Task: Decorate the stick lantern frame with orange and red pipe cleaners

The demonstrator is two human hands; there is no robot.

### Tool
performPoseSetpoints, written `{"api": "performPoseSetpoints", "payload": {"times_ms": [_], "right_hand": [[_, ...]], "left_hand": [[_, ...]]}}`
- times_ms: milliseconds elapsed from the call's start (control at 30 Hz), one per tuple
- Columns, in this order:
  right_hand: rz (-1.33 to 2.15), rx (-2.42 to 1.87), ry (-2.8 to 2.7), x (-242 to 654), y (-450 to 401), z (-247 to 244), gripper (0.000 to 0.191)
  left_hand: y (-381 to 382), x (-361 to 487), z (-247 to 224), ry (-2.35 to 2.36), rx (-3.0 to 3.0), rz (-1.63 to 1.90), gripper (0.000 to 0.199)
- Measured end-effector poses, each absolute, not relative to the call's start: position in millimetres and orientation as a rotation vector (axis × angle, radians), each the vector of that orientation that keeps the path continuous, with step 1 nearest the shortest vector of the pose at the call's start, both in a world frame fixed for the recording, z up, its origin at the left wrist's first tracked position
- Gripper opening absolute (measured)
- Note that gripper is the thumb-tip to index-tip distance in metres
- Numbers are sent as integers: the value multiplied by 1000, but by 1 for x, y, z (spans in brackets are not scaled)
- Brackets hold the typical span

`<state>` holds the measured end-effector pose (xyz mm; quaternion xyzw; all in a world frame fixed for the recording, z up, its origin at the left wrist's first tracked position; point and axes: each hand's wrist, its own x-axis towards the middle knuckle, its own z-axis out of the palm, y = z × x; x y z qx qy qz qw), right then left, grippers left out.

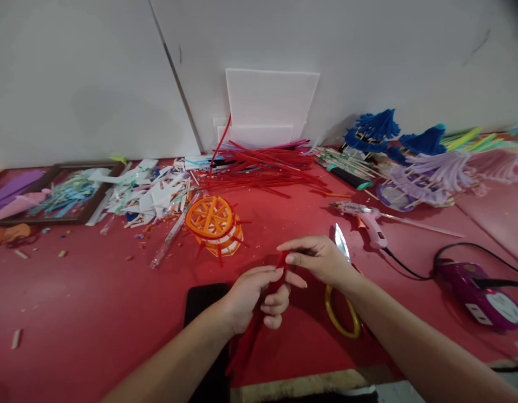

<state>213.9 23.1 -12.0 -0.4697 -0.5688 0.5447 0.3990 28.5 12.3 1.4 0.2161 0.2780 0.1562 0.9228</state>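
A small bundle of red pipe cleaners [247,342] runs through my left hand [256,296], whose fingers are closed round it. Its loose ends hang down toward the table's front edge. At the upper end, my right hand [320,260] pinches the red tips between thumb and forefinger. Just beyond my hands stands a small orange and white pipe-cleaner frame [210,218] with a wheel-like top and red stems poking out around it. Scissors with yellow handles [343,333] lie partly under my right wrist. A black phone-like slab [206,299] is partly hidden by my left forearm.
More red pipe cleaners [262,165] are piled at the back, before white boards [271,98]. Paper scraps [158,193] and a frame [93,218] lie left. To the right are a pink glue gun [370,224], a purple power strip [472,296] and blue fuzzy models [378,126].
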Motion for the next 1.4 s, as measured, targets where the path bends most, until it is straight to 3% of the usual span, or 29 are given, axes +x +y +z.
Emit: {"api": "performPoseSetpoints", "payload": {"times_ms": [333,567,667,833,1067,1267,1400], "right_hand": [[1416,-1179,-1373,216,22,-16,20],[1537,-1191,-1312,217,23,-14,29],[1532,-1244,-1336,217,24,-10,25],[1377,-1376,-1404,217,25,-5,12],[1240,-1463,-1515,219,26,-9,18],[1071,-1461,-1759,216,26,1,14],[547,-1363,-2186,211,41,24,15]], "left_hand": [[9,31,4,558,451,333,26],[11,27,3,497,434,231,27],[6,33,-2,684,522,321,31],[-4,41,-13,1105,991,647,32],[2,35,-9,1240,1445,739,24],[4,36,-9,1222,1106,726,16],[9,39,-10,1189,943,723,22]]}}
